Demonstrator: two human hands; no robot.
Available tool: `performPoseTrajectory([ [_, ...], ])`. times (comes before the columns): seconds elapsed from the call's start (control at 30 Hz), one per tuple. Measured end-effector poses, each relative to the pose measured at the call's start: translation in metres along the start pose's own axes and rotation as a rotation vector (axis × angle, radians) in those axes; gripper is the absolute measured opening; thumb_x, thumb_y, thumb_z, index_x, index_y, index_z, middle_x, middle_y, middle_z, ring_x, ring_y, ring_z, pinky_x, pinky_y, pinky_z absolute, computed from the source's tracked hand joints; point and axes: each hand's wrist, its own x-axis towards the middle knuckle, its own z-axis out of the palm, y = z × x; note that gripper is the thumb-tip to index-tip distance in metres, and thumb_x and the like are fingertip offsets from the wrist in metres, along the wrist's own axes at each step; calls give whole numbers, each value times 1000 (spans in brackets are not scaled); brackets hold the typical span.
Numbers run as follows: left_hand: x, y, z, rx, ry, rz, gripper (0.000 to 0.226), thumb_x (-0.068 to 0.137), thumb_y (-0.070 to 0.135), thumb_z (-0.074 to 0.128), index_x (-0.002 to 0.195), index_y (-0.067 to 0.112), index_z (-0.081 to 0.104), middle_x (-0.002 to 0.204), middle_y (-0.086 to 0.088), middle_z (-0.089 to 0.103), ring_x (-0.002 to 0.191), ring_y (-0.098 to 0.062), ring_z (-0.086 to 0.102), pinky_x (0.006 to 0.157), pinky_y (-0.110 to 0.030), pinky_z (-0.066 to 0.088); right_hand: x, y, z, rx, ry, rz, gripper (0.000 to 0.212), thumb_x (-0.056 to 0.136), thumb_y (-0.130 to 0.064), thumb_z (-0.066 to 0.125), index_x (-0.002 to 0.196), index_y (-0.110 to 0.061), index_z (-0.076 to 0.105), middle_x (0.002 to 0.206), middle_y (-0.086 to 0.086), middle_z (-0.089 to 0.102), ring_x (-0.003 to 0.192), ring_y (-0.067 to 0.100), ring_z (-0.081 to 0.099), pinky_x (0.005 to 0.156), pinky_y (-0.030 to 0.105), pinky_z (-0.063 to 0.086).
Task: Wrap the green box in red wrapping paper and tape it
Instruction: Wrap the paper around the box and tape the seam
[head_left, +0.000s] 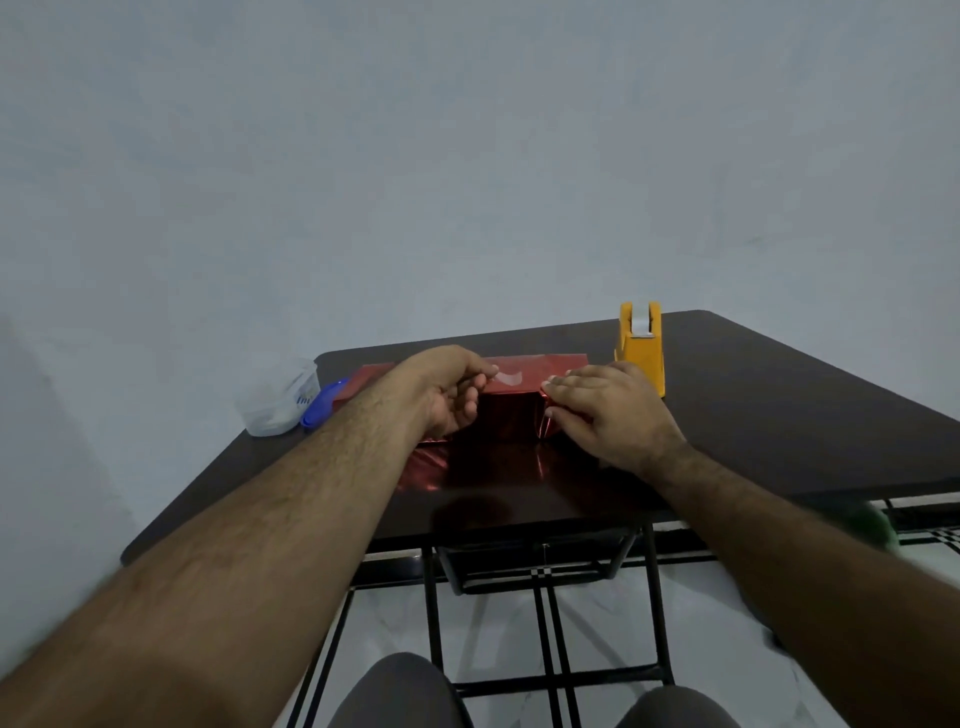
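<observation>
Step in hand: taping the top seam of the red paper (506, 410) over the box, by my judgement.
Box: it sits in the middle of the dark table (779, 415), between both hands; it is fully covered by the paper, so no green shows.
Left hand (447, 395): fingers curled, thumb and finger pinch one end of a clear tape strip (506, 376) that curves over the top of the box.
Right hand (602, 405): fingers nearly straight, pressing flat on the right side of the box top and holding the paper there; it grips nothing.
Paper: one flap lies flat on the table toward the person, another lies behind the box.
How to do it well: keep the right hand pressing so the seam stays tight, lower the tape straight across the seam, then rub it from the middle outward.
Risk: the shiny paper may slip or wrinkle if the pressure goes off early.
Tape holder (640, 345): yellow, just behind the right hand, near for the next strip.
Left edge of table: a plastic tub (278, 397) and a blue thing (321, 402), not needed now.
</observation>
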Motion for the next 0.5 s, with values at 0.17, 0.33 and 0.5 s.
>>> performPoseTrajectory([
  [0.17, 1, 0, 3, 23, 6, -5, 30, 95, 11, 71, 66, 14, 63, 49, 8, 50, 35, -4, 41, 36, -16, 37, -2, -1, -2, 5, -9, 9, 47, 101, -55, 48, 137, -33, 68, 132, -15, 72, 129, 14, 62, 107, 46, 41],
  [0.33, 6, -2, 4, 84, 51, -3, 32, 95, 9, 71, 65, 14, 62, 50, 7, 50, 35, -4, 41, 34, -18, 36, -3, -3, -5, 16, -11, 10, 47, 100, -53, 50, 136, -31, 69, 130, -13, 73, 126, 16, 63, 106, 46, 43],
  [0.5, 9, -4, 7, 195, 99, 53, 28, 93, 6, 72, 69, 14, 60, 49, 6, 47, 34, -5, 40, 34, -18, 35, -4, -4, -6, 21, 6, 5, 46, 98, -52, 53, 134, -30, 71, 128, -12, 74, 125, 17, 65, 104, 47, 43],
])
